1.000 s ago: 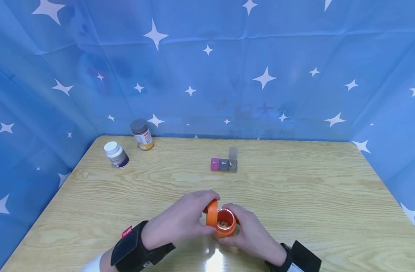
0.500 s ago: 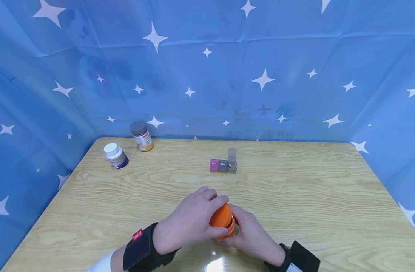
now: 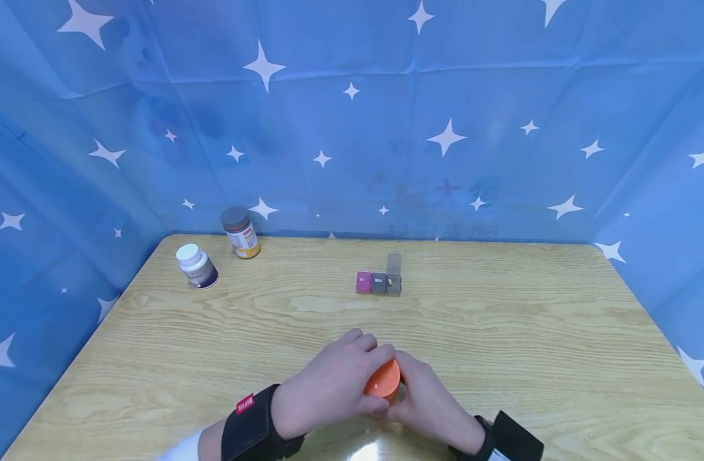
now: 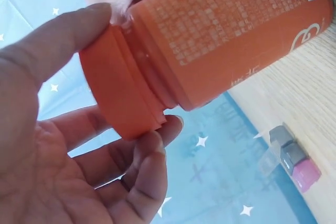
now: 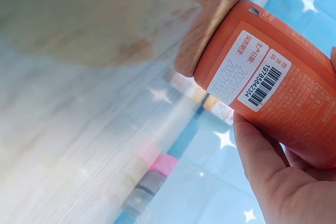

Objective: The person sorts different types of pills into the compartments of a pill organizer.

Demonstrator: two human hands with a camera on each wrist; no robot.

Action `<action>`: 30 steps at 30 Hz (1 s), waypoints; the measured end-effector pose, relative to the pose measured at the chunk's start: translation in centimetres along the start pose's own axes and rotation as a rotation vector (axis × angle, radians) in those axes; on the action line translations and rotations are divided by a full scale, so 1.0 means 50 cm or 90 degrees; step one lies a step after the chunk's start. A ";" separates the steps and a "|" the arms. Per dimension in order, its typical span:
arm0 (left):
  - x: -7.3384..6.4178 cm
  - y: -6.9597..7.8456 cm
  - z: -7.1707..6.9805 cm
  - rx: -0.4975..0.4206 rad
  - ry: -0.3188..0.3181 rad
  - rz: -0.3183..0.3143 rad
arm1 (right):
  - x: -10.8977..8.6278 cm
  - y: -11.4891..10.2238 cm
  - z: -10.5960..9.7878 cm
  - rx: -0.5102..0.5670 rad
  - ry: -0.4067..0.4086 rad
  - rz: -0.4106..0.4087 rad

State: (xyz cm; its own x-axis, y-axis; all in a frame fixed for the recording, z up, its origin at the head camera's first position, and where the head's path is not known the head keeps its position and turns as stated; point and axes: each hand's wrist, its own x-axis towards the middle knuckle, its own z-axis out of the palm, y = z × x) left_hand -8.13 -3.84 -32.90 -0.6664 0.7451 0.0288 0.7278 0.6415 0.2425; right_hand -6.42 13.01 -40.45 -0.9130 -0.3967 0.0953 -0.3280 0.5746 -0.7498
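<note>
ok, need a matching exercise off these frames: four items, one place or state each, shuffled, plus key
Items
1. left hand
2. white-capped bottle
3. pill box
4. right hand

Places and states
A. has a see-through end lid standing raised
B. grips the body of the orange bottle
C. holds the orange cap at the bottle's mouth
D. stands left of the dark-lidded bottle in the head view

Pairs: 1-C, 2-D, 3-A, 4-B
</note>
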 end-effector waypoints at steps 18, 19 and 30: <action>-0.005 0.001 0.013 -0.017 0.005 -0.016 | -0.004 -0.001 0.006 0.004 0.001 -0.006; -0.006 0.003 0.013 -0.015 0.004 -0.020 | -0.005 -0.001 0.007 0.004 -0.001 -0.003; 0.000 0.001 0.010 0.016 0.008 -0.020 | 0.004 -0.003 -0.004 0.007 -0.025 0.021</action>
State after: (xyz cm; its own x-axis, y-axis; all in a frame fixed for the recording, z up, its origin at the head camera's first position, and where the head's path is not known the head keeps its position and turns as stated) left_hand -8.01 -3.74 -33.37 -0.6910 0.7221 0.0337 0.7100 0.6691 0.2196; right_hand -6.58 12.96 -40.18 -0.9126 -0.4064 0.0448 -0.2953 0.5793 -0.7597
